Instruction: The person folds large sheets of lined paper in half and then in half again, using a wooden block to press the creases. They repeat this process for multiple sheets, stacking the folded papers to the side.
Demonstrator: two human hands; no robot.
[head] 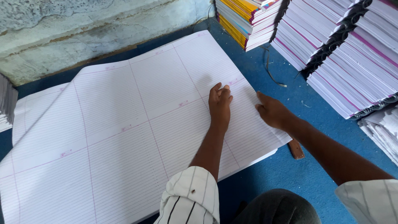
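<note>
The left hand point(219, 103) presses flat, fingers together, holding nothing, on the top ruled sheet point(124, 124) of the stack on the blue floor point(290, 166); the right hand point(271, 111), loosely curled, pinches its right edge; keep pressure even so sheets stay aligned

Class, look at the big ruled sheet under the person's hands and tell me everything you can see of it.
The ruled sheet is a large white paper printed with fine lines and pink margin lines that split it into page panels. It tops a stack of like sheets lying flat on the blue floor, with its far left part slightly lifted and wavy. The left hand presses flat on it near the right edge; the right hand grips that edge.
</note>
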